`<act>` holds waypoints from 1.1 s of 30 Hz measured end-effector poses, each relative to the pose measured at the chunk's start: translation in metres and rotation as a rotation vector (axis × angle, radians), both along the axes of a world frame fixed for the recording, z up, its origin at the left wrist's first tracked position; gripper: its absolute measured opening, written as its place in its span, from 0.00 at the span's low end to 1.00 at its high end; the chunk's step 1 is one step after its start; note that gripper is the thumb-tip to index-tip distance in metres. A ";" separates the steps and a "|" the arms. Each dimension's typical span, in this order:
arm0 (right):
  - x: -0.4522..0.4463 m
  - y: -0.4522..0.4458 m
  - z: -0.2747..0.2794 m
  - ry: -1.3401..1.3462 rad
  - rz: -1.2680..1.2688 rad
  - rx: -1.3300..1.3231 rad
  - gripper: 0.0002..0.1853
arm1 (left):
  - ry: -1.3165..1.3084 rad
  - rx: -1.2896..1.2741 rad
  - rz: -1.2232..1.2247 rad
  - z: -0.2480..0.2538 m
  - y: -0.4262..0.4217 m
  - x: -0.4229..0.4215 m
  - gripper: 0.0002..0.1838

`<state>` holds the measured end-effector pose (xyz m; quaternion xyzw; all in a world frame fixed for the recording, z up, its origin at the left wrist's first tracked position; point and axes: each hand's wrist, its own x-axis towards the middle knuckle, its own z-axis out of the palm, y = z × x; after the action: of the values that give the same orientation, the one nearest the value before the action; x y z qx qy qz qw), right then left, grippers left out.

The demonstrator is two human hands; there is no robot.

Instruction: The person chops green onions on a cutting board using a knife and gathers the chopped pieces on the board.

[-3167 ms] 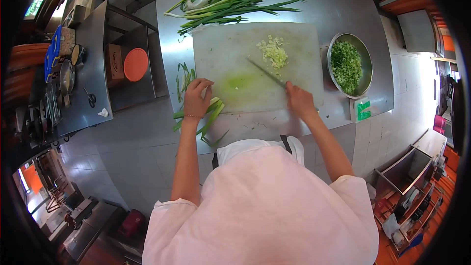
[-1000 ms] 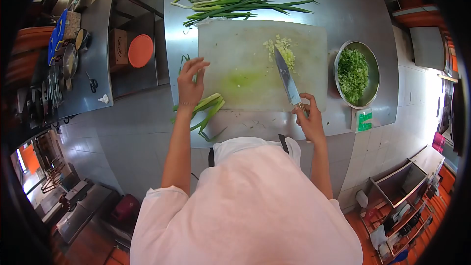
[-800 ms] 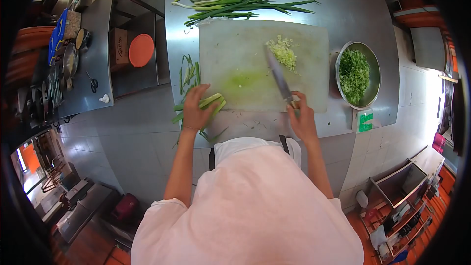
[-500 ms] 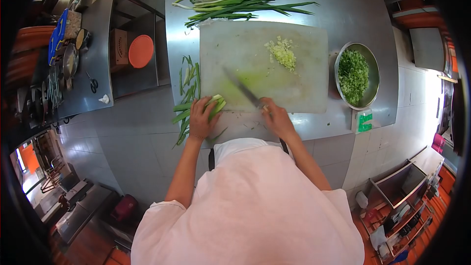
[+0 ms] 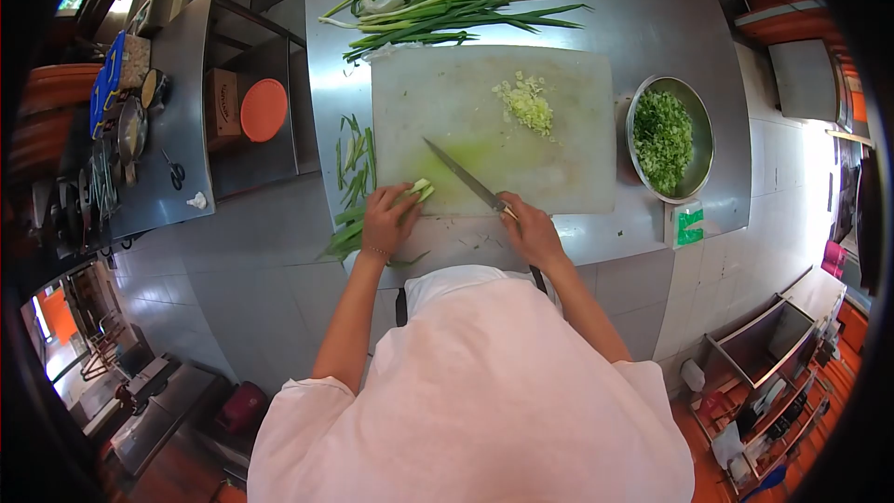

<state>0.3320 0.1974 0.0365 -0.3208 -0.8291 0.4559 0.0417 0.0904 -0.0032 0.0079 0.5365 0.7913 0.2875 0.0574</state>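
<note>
My left hand (image 5: 389, 219) is closed round a bunch of green onions (image 5: 346, 237) at the near left corner of the white cutting board (image 5: 568, 168). The pale cut ends poke out past my fingers onto the board, and the green tops trail off to the left. In my right hand (image 5: 533, 231) is a kitchen knife (image 5: 463, 172), held by its handle at the board's near edge. Its blade lies low over the board, the tip toward the far left. A small heap of chopped pale onion (image 5: 527, 104) rests on the board's far right part.
Right of the board stands a metal bowl (image 5: 705, 172) of chopped greens, with a green-and-white packet (image 5: 689, 224) near it. Whole green onions (image 5: 456, 7) lie beyond the board. Loose green pieces (image 5: 356, 163) lie along its left side. Scissors (image 5: 174, 170) rest on the left side table.
My left hand's fingers have closed more tightly over the onions, hiding more of their cut ends. The knife, blurred before, now shows sharply. The whole view has shifted slightly.
</note>
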 end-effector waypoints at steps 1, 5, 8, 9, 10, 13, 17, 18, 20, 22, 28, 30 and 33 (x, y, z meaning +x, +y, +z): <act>0.000 -0.001 -0.001 -0.014 0.001 0.001 0.19 | -0.026 0.011 -0.010 0.000 0.007 0.002 0.12; 0.003 0.036 -0.006 -0.036 -0.198 0.106 0.18 | -0.094 0.073 -0.046 -0.005 0.049 0.005 0.11; 0.002 0.062 0.010 -0.102 -0.207 0.135 0.17 | -0.108 0.128 -0.099 -0.011 0.088 0.011 0.11; 0.000 0.062 0.011 -0.059 -0.205 0.164 0.17 | -0.111 0.148 -0.121 -0.013 0.101 0.012 0.12; -0.003 0.058 0.012 -0.017 -0.202 0.190 0.17 | -0.105 0.148 -0.139 -0.015 0.113 0.014 0.12; -0.013 0.043 0.009 -0.028 -0.194 0.210 0.17 | -0.091 0.156 -0.178 -0.017 0.135 0.018 0.13; -0.025 0.028 -0.002 -0.079 -0.250 0.216 0.18 | -0.047 0.219 -0.179 -0.018 0.139 0.018 0.14; -0.027 0.024 -0.005 -0.091 -0.245 0.225 0.18 | -0.031 0.242 -0.175 -0.017 0.137 0.019 0.14; -0.030 0.021 -0.011 -0.112 -0.237 0.250 0.19 | 0.039 0.259 -0.127 -0.016 0.137 0.023 0.16; -0.029 0.021 -0.013 -0.099 -0.218 0.251 0.19 | 0.080 0.256 -0.077 -0.017 0.135 0.026 0.17; -0.029 0.029 -0.008 -0.144 -0.170 0.277 0.19 | 0.157 0.197 -0.061 -0.021 0.135 0.025 0.18; -0.029 0.029 -0.010 -0.115 -0.165 0.274 0.19 | 0.190 0.172 -0.085 -0.020 0.138 0.023 0.17; -0.028 0.029 -0.013 -0.066 -0.158 0.256 0.19 | 0.192 0.093 -0.106 -0.020 0.144 0.028 0.15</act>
<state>0.3038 0.2265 0.0233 -0.3918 -0.8536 0.3310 0.0906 0.1184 0.1409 -0.0123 0.6046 0.7495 0.2680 -0.0286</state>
